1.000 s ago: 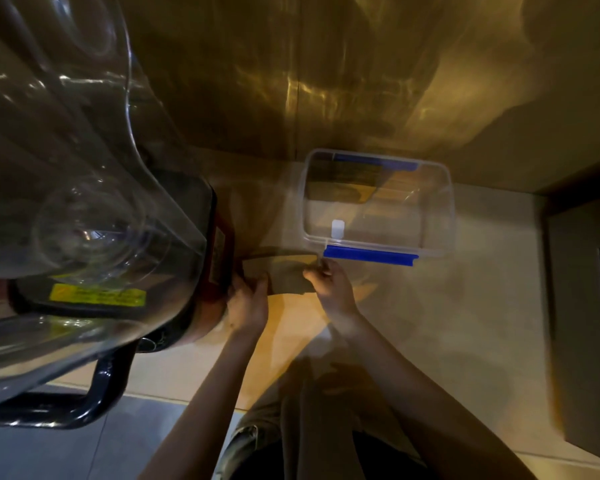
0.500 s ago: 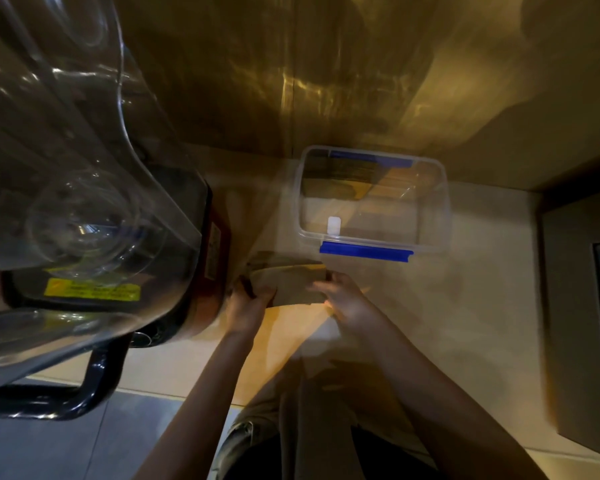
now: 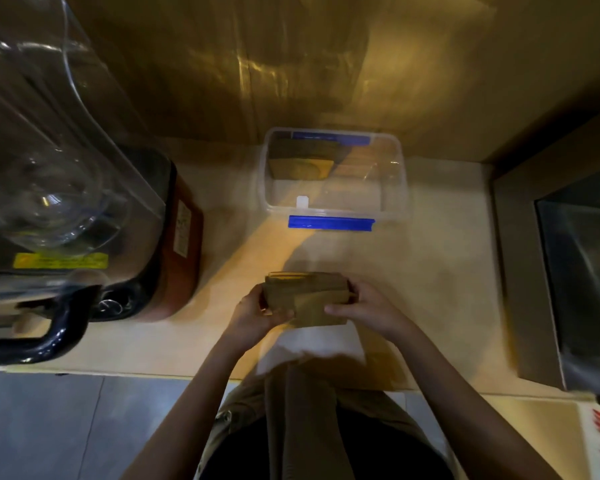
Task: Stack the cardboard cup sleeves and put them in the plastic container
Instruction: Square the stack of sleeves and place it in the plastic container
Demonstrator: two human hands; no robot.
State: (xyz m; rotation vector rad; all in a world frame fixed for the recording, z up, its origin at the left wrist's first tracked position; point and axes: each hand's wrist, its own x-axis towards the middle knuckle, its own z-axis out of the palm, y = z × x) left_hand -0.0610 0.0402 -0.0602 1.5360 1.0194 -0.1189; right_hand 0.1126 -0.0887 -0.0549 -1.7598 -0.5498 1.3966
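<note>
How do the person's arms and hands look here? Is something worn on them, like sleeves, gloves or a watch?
Both forearms are bare up to where they leave the picture: no sleeve shows. The left hand and the right hand have no gloves, and I see no watch or bracelet on either wrist. The picture is dim and a little blurred, so a thin ring could be missed.

Café or drinks counter: commercial blender (image 3: pixel 70 202) in clear sound hood, cardboard cup sleeves (image 3: pixel 307 297), beige worktop (image 3: pixel 437 289).

Bare bench (image 3: pixel 440 271) lies open between the hands and the uncovered plastic container (image 3: pixel 400 188); a blender (image 3: pixel 84 209) crowds the left.
</note>
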